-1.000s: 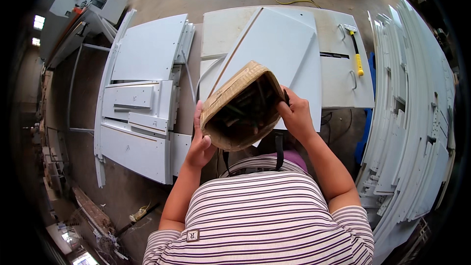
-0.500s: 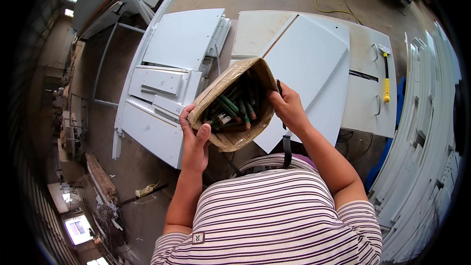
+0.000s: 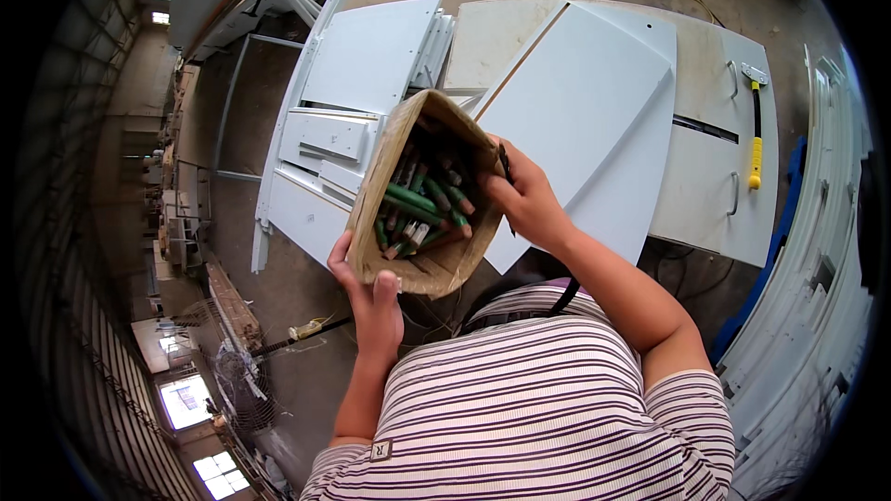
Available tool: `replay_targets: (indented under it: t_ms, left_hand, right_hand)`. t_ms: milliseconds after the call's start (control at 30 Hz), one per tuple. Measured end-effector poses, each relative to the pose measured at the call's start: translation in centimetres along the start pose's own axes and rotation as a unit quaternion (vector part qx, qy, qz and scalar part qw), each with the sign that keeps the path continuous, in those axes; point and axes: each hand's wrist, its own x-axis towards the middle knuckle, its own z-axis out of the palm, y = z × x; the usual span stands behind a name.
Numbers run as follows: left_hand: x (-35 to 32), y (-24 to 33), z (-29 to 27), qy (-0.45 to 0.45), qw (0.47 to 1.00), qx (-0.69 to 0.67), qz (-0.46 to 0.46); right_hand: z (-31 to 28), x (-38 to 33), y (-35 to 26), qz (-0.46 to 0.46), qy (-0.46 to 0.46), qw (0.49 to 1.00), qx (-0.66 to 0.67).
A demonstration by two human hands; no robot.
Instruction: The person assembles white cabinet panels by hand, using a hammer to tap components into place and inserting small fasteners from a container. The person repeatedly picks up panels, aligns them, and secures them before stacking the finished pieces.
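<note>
An open cardboard box [image 3: 374, 199], its walls covered in shiny tape, is tilted so that its mouth faces me. Inside lie several short green sticks [image 3: 415, 200] with brownish ends, heaped loosely; their exact kind is unclear. My left hand [image 3: 369, 304] is closed on the lower left corner of the box, thumb against its near side. On the right rim my right hand [image 3: 527, 193] grips the wall, with the thumb inside. A thin dark strip [image 3: 506, 162] shows beside the right fingers; I cannot tell what it is.
White panels [image 3: 371, 54] are stacked at the left, and a large white board [image 3: 585, 102] lies across a worktop to the right. A hammer [image 3: 755, 130] with a yellow grip rests near two metal handles. Long white strips [image 3: 821, 250] stand far right; a wire fan guard [image 3: 243, 385] is lower left.
Both hands have shifted the box a little left and turned it, so more of the green sticks show. The whole view has swung slightly. Both hands keep their hold.
</note>
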Motion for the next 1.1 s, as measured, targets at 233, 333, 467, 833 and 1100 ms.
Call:
replay_targets:
  t_ms: [233, 333, 467, 833, 1100]
  left_hand:
    - [-2.5, -0.3, 1.9, 0.021, 0.995, -0.086, -0.052]
    - [-3.3, -0.2, 2.8, 0.015, 0.998, -0.05, -0.037]
    - [-4.2, 0.0, 3.3, 0.005, 0.997, -0.047, -0.053]
    - [-2.0, -4.5, 1.4, -0.205, 0.931, -0.193, -0.232]
    - [-1.8, -2.5, 2.9, -0.133, 0.961, -0.19, -0.152]
  right_hand:
    - [-1.5, -1.5, 0.2, 0.015, -0.017, 1.0, -0.015]
    - [-1.8, -2.2, 0.6, 0.041, 0.009, 0.999, 0.03]
    - [-2.2, -3.2, 1.1, 0.039, 0.044, 0.998, 0.013]
    - [-2.6, -2.4, -3.5, 0.011, -0.051, 0.974, -0.222]
    - [-0.2, -1.2, -6.0, -0.127, -0.017, 0.956, -0.265]
